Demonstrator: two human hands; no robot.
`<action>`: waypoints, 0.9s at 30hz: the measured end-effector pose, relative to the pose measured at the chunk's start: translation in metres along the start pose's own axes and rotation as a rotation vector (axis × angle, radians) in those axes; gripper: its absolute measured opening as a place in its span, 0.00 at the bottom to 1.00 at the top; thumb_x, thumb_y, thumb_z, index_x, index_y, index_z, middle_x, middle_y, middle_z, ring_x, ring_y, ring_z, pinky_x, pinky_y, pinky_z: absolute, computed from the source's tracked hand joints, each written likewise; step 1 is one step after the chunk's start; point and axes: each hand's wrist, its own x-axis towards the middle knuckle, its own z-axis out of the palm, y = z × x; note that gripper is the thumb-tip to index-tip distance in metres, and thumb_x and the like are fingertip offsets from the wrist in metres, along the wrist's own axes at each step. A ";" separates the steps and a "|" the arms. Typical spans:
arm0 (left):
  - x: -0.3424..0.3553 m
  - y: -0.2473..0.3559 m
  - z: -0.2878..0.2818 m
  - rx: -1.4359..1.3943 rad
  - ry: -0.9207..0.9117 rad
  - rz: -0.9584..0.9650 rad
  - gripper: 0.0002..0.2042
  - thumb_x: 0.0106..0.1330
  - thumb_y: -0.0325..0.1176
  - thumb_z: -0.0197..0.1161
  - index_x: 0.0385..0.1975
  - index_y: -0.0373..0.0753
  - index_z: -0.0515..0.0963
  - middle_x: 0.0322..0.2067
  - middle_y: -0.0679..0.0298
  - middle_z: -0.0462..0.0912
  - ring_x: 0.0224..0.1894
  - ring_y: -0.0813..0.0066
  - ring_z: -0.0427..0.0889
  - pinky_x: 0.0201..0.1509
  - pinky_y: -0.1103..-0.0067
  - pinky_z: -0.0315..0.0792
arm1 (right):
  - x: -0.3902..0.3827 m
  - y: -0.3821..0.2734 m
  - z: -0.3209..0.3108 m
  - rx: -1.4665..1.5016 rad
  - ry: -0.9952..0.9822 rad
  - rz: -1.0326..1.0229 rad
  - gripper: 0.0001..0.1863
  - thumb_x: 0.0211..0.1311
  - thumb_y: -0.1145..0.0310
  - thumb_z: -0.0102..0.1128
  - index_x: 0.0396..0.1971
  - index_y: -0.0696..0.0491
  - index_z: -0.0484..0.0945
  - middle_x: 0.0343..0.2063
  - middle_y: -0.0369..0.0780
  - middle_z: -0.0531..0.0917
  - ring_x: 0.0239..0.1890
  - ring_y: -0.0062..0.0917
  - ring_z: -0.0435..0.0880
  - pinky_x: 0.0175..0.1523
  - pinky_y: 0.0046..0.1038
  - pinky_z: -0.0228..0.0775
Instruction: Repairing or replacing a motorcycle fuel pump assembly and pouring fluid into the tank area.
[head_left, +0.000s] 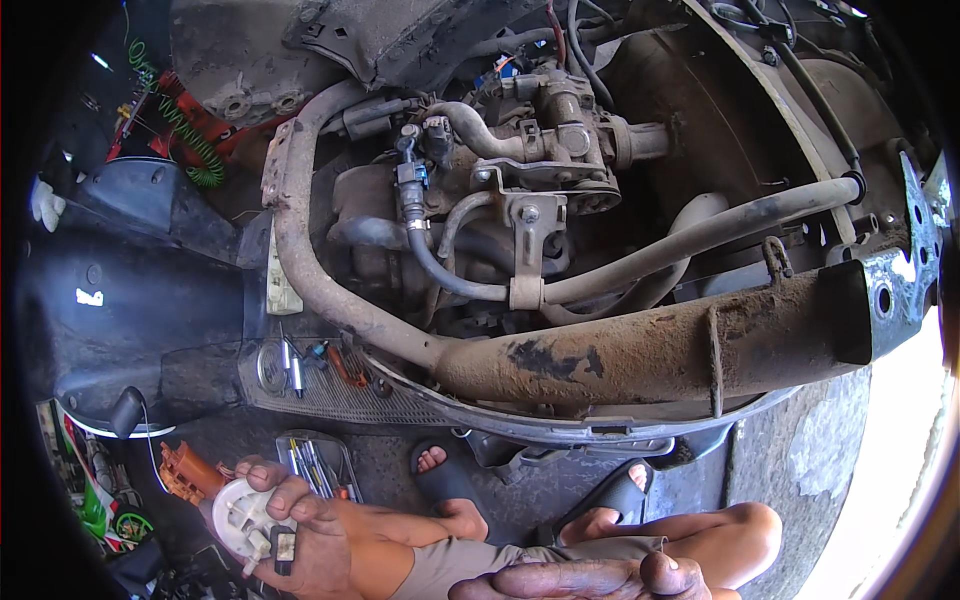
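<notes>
My left hand (300, 540) grips a fuel pump assembly with a round white plastic flange (245, 515) and an orange housing (190, 470), below the scooter. My right hand (580, 578) is at the lower middle edge, fingers stretched sideways and partly out of view, with nothing visible in it. Above both hands is the dusty scooter frame (650, 350), with an engine (565, 140), hoses and a metal bracket (530, 225) exposed.
Dark body panels (140, 310) fill the left side. Loose tools (290, 365) lie on the footboard, and a tool tray (315, 460) sits near my left hand. A green coiled hose (190, 140) hangs at upper left. My sandalled feet (445, 480) are under the frame.
</notes>
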 end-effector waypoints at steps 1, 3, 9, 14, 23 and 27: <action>0.000 0.000 0.002 -0.007 0.016 -0.005 0.36 0.52 0.25 0.71 0.62 0.38 0.60 0.53 0.60 0.67 0.50 0.69 0.73 0.58 0.71 0.72 | 0.000 -0.003 -0.001 -0.048 -0.021 0.007 0.47 0.67 0.36 0.31 0.68 0.67 0.50 0.68 0.56 0.57 0.70 0.52 0.57 0.73 0.50 0.42; 0.001 0.001 0.001 -0.010 0.035 -0.009 0.37 0.51 0.24 0.72 0.62 0.38 0.60 0.53 0.60 0.66 0.51 0.69 0.73 0.58 0.72 0.72 | 0.000 -0.009 -0.006 -0.138 -0.064 0.023 0.48 0.67 0.36 0.31 0.68 0.68 0.50 0.68 0.56 0.58 0.69 0.52 0.57 0.73 0.49 0.42; 0.003 0.001 -0.002 -0.007 0.011 -0.013 0.39 0.49 0.23 0.74 0.62 0.37 0.59 0.53 0.60 0.67 0.51 0.68 0.73 0.58 0.72 0.72 | -0.004 -0.028 -0.021 -0.426 -0.189 0.066 0.48 0.67 0.36 0.31 0.67 0.68 0.50 0.67 0.56 0.58 0.69 0.52 0.58 0.73 0.49 0.43; 0.003 0.000 -0.004 -0.015 -0.010 -0.008 0.36 0.50 0.23 0.73 0.60 0.36 0.60 0.53 0.59 0.68 0.51 0.68 0.73 0.58 0.71 0.72 | -0.008 -0.043 -0.034 -0.655 -0.306 0.111 0.48 0.67 0.36 0.31 0.67 0.69 0.50 0.67 0.56 0.59 0.68 0.52 0.59 0.73 0.48 0.44; 0.005 -0.010 -0.002 0.000 0.064 0.094 0.27 0.72 0.55 0.47 0.56 0.37 0.62 0.49 0.54 0.72 0.47 0.62 0.76 0.53 0.66 0.72 | -0.008 -0.052 -0.060 -1.071 -0.533 0.191 0.48 0.67 0.36 0.30 0.67 0.70 0.50 0.67 0.56 0.60 0.67 0.52 0.61 0.73 0.47 0.45; 0.003 -0.007 0.008 -0.005 0.037 0.100 0.27 0.72 0.56 0.47 0.56 0.36 0.63 0.49 0.54 0.72 0.47 0.62 0.77 0.53 0.66 0.72 | -0.057 0.006 -0.068 -0.943 -0.184 -0.083 0.46 0.68 0.40 0.38 0.64 0.72 0.54 0.63 0.57 0.66 0.62 0.48 0.69 0.69 0.41 0.55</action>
